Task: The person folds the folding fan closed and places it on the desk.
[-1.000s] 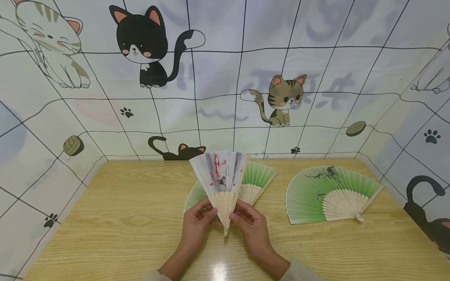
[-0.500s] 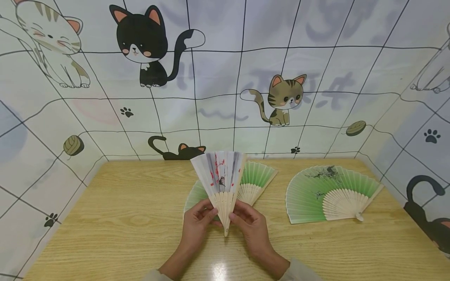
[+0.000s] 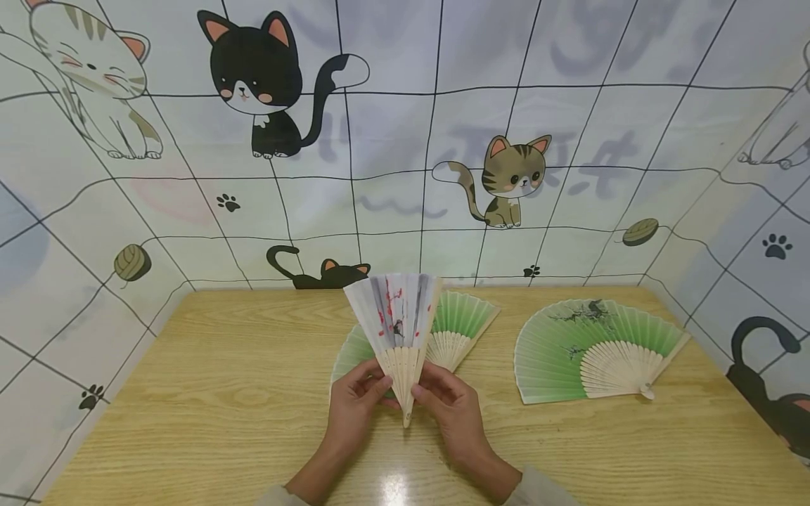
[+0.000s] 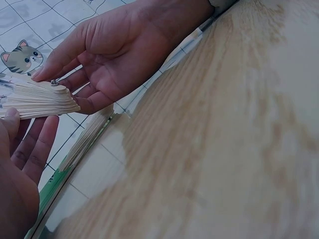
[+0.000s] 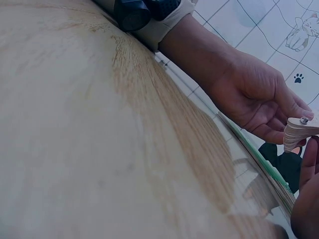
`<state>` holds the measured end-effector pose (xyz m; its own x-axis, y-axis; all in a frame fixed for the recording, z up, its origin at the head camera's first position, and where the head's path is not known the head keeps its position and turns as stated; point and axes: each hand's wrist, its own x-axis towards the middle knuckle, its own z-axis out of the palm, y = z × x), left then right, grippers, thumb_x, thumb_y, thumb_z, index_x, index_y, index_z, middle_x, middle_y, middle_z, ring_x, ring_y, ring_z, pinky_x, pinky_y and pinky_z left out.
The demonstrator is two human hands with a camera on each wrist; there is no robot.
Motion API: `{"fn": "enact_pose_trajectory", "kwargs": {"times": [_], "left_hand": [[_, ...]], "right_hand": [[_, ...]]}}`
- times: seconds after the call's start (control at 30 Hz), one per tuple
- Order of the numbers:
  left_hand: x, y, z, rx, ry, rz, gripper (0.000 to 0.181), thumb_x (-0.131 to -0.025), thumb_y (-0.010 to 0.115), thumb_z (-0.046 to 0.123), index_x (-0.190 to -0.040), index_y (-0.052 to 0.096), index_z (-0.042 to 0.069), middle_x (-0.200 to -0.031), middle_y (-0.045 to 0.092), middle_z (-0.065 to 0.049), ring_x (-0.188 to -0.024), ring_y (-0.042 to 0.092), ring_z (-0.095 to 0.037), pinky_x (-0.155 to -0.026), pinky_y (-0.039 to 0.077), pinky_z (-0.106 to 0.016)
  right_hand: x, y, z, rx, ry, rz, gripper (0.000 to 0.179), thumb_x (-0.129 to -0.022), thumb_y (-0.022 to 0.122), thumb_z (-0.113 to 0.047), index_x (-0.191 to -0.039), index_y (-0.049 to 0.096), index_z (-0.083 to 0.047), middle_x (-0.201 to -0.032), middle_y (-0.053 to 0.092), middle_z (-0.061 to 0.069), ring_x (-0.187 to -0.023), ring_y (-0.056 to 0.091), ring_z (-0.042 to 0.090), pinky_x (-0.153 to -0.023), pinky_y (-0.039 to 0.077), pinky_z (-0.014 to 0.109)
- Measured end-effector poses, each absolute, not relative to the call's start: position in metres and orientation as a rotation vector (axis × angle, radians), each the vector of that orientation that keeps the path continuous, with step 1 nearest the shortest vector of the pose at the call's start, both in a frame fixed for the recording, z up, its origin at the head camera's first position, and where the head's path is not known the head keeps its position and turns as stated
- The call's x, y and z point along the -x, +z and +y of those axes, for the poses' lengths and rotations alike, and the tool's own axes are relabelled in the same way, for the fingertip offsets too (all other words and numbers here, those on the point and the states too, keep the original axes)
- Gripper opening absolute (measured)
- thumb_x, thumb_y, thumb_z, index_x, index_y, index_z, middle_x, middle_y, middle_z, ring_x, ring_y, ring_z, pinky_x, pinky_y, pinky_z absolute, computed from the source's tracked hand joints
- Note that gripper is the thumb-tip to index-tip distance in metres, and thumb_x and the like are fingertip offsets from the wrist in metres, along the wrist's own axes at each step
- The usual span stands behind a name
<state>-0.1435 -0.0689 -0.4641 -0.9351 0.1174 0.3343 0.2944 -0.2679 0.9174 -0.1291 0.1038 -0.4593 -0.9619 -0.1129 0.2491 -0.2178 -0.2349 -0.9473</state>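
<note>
The left hand (image 3: 352, 400) and the right hand (image 3: 451, 402) each have their grip clamped on the wooden ribs (image 3: 405, 369) of a partly spread white fan (image 3: 401, 309), held above the bench (image 3: 221, 372). Of 2 green fans on the bench, the partly hidden green fan (image 3: 457, 323) lies behind it, and the fully visible green fan (image 3: 557, 351) lies to the right, well apart.
</note>
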Motion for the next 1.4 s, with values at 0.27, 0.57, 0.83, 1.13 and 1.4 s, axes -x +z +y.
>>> {"fn": "enact_pose_trajectory", "kwargs": {"times": [0.27, 0.57, 0.83, 1.13, 1.4], "left_hand": [[0.1435, -0.4641, -0.0686, 0.519, -2.371, -1.845, 0.029, -0.091, 0.063, 0.002, -0.118, 0.059, -0.009, -0.094, 0.061, -0.020, -0.079, 0.066, -0.022, -0.060, 0.059, -0.052], [0.1429, -0.4642, -0.0691, 0.523, -2.368, -1.848, 0.029, -0.091, 0.063, 0.002, -0.117, 0.059, -0.010, -0.093, 0.060, -0.022, -0.078, 0.066, -0.022, -0.060, 0.058, -0.052], [0.1421, -0.4630, -0.0685, 0.515, -2.372, -1.858, 0.029, -0.090, 0.063, 0.001, -0.117, 0.059, -0.009, -0.092, 0.060, -0.020, -0.077, 0.065, -0.021, -0.060, 0.060, -0.049], [0.1423, -0.4633, -0.0687, 0.555, -2.361, -1.847, 0.028, -0.091, 0.062, -0.001, -0.117, 0.058, -0.010, -0.092, 0.060, -0.019, -0.077, 0.065, -0.020, -0.060, 0.060, -0.048], [0.1420, -0.4639, -0.0691, 0.564, -2.371, -1.839, 0.028, -0.090, 0.061, -0.003, -0.117, 0.058, -0.011, -0.094, 0.061, -0.015, -0.079, 0.065, -0.020, -0.060, 0.059, -0.049]], "right_hand": [[0.1288, -0.4595, 0.1041, -0.425, 2.355, -1.943, 0.032, -0.090, 0.065, -0.003, -0.121, 0.061, 0.003, -0.111, 0.063, 0.020, -0.097, 0.061, 0.023, -0.079, 0.058, 0.031], [0.1286, -0.4598, 0.1042, -0.410, 2.367, -1.951, 0.032, -0.090, 0.066, -0.005, -0.121, 0.062, 0.001, -0.114, 0.063, 0.019, -0.101, 0.061, 0.025, -0.081, 0.057, 0.031], [0.1289, -0.4617, 0.1029, -0.443, 2.353, -1.948, 0.031, -0.090, 0.065, -0.004, -0.121, 0.062, -0.001, -0.113, 0.064, 0.016, -0.101, 0.062, 0.025, -0.082, 0.056, 0.031], [0.1303, -0.4624, 0.1030, -0.432, 2.366, -1.946, 0.031, -0.090, 0.065, -0.004, -0.121, 0.062, 0.000, -0.114, 0.064, 0.017, -0.103, 0.062, 0.025, -0.084, 0.056, 0.031], [0.1298, -0.4620, 0.1041, -0.458, 2.386, -1.940, 0.032, -0.091, 0.064, -0.004, -0.122, 0.060, 0.003, -0.115, 0.064, 0.016, -0.104, 0.062, 0.024, -0.086, 0.056, 0.031]]}}
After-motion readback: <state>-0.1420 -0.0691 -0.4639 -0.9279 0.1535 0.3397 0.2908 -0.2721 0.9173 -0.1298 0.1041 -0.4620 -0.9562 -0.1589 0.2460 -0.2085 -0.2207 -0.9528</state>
